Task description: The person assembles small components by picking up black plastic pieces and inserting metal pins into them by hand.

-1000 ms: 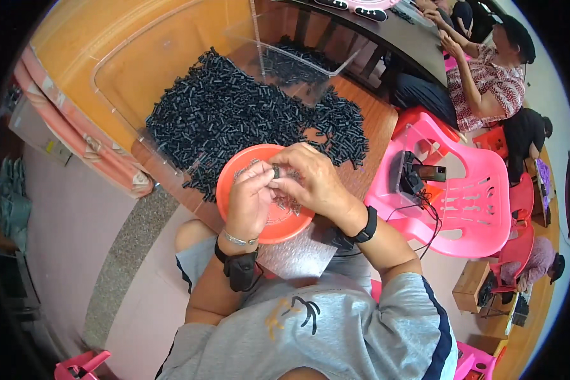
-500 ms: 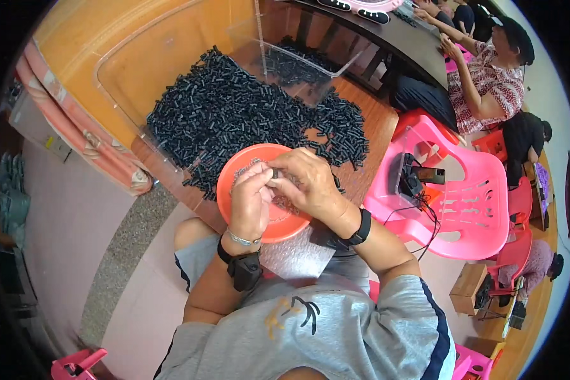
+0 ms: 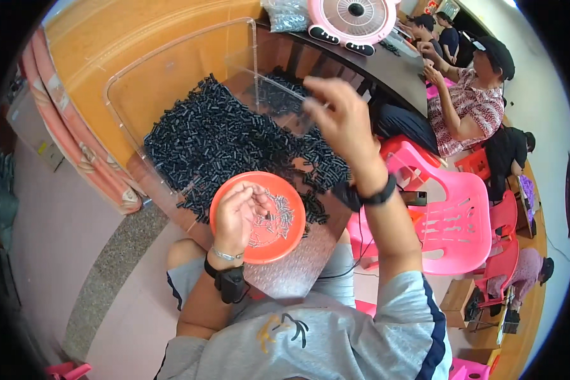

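Note:
My left hand point(image 3: 235, 212) hangs over the left part of an orange plastic bowl point(image 3: 277, 254). Its fingers are curled closed, and whatever lies in them is hidden. Small silvery metal pins point(image 3: 284, 215) are scattered inside the bowl, with one short dark piece point(image 3: 269, 215) showing near my fingertips. My right hand point(image 3: 343, 117) is raised above the right side of a heap of short black tubular parts point(image 3: 218, 136). Its thumb and fingers are apart, slightly smeared by motion, and nothing shows between them.
Clear plastic walls point(image 3: 111, 95) of a bin stand round the heap on the wooden table point(image 3: 297, 272). A pink chair point(image 3: 449, 221) holding a phone point(image 3: 414, 198) is at my right. Beyond are a pink fan point(image 3: 354, 12) and a seated person point(image 3: 472, 104).
My right hand has left my left hand and risen away over the heap, its fingers spreading. My left hand stays over the bowl. The view has tilted upward, showing more of the fan.

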Demonstrator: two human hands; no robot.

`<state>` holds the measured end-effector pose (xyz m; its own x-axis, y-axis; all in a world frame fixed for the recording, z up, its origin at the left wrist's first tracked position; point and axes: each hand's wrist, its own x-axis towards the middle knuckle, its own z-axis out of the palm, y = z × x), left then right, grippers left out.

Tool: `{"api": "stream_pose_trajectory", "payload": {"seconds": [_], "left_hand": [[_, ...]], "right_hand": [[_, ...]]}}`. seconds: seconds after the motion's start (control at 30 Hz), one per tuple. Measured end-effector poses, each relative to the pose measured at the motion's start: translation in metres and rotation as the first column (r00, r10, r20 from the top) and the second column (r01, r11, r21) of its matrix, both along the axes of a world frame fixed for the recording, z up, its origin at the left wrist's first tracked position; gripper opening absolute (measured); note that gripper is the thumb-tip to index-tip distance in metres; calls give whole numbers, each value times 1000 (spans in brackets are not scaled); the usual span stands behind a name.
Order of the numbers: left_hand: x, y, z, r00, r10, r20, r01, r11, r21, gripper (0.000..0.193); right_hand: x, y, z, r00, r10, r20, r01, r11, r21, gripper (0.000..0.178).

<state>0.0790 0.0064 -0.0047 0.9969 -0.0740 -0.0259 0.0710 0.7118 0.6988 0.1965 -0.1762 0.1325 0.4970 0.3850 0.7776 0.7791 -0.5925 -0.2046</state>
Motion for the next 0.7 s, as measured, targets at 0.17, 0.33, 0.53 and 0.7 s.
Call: {"api": "stream_pose_trajectory", "payload": {"seconds": [0.17,0.33,0.53,0.7], "left_hand": [[5,6,0,1000,3,9,-3,1000,-11,19],[6,16,2,999,32,18,-31,999,-15,18],[8,17,3,999,52,0,-52,998,-42,19],[9,15,2,999,34,-6,-34,999,-27,19]], "right_hand": [[60,-16,15,961,-277,-24,275,959,-63,35],[40,-40,-21,951,-134,-278,138,990,-5,16],[43,-72,-88,808,-301,-507,123,927,-354,21],[66,-73,-130,802,-475,-362,178,768,-615,27]]}}
